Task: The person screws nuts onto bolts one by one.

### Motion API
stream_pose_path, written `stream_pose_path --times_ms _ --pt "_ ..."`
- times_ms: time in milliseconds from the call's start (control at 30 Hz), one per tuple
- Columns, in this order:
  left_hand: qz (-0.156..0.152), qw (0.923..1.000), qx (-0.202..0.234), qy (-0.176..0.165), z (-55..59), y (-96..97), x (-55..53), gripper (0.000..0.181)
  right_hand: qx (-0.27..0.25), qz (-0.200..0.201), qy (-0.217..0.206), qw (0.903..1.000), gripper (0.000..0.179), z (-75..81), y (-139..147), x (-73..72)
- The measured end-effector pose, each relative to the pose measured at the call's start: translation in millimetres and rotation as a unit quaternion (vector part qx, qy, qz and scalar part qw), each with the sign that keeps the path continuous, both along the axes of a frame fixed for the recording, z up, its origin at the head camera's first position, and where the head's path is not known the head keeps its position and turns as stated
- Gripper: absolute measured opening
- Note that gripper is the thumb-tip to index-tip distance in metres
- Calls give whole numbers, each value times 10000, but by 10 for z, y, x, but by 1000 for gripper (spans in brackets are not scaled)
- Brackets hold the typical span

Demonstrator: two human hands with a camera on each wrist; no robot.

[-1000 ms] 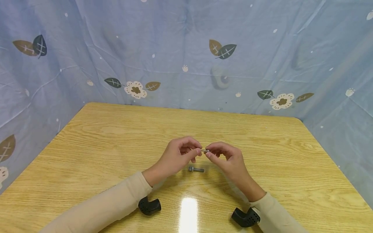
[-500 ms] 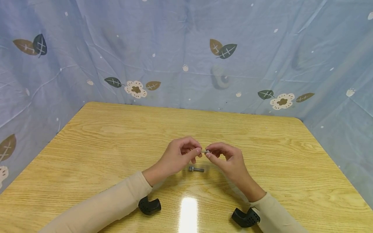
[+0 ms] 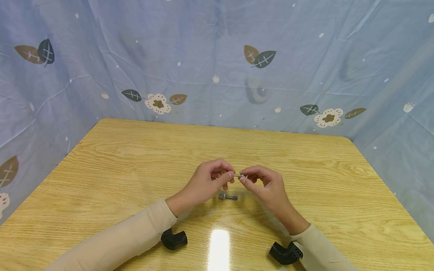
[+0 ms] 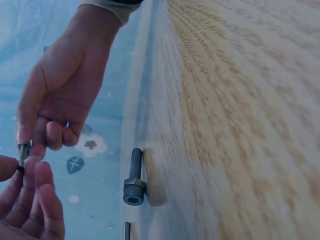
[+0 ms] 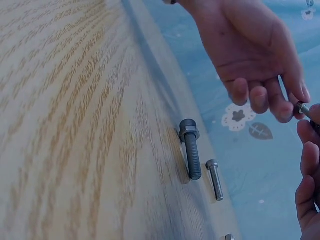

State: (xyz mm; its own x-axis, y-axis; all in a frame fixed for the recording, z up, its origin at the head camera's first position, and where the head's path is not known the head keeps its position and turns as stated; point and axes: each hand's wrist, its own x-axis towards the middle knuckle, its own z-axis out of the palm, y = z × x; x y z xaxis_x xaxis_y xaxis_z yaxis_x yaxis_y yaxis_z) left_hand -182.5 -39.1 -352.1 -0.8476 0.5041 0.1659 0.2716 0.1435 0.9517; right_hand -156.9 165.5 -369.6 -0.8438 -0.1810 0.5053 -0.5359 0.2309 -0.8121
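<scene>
Blue curtain (image 3: 190,37) with a leaf-and-flower print, hung behind a wood-grain tabletop (image 3: 135,165). Held above the tabletop: a slim metal fastener (image 3: 239,175), long axis running roughly side to side, from hand to hand. Pinched at one end by the left hand (image 3: 207,180), at the other by the right hand (image 3: 271,188), with only a short stretch bare between; neither hand clearly nearer. Position of any head: too small to tell. Probably decisive: both grips squared up on that single axis. Below, lying nearly parallel and nearer the left hand, a thicker bolt (image 3: 230,197), head leftward, nut (image 5: 190,135) against the head. Seen from the right wrist, beside that bolt and apart from both hands: a smaller screw (image 5: 215,181).
</scene>
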Motion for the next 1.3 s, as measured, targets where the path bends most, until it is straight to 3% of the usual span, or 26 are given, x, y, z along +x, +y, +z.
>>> stream_pose_path --times_ms 400,733,900,1133,1300 --pt "-110 9995 213 192 -2 -13 2 11 -4 110 101 9999 17 -7 4 -3" --pt "-85 9997 -27 -229 7 4 0 11 27 47 142 9999 15 -22 7 2" --pt "-86 10000 2 -24 8 1 -5 9 44 71 165 9998 17 -27 7 4" --pt "-139 9999 96 11 3 -4 -7 8 57 93 162 9998 18 -33 6 0" --pt "-114 9992 141 359 1 -15 7 16 85 81 122 9999 17 -30 3 -3"
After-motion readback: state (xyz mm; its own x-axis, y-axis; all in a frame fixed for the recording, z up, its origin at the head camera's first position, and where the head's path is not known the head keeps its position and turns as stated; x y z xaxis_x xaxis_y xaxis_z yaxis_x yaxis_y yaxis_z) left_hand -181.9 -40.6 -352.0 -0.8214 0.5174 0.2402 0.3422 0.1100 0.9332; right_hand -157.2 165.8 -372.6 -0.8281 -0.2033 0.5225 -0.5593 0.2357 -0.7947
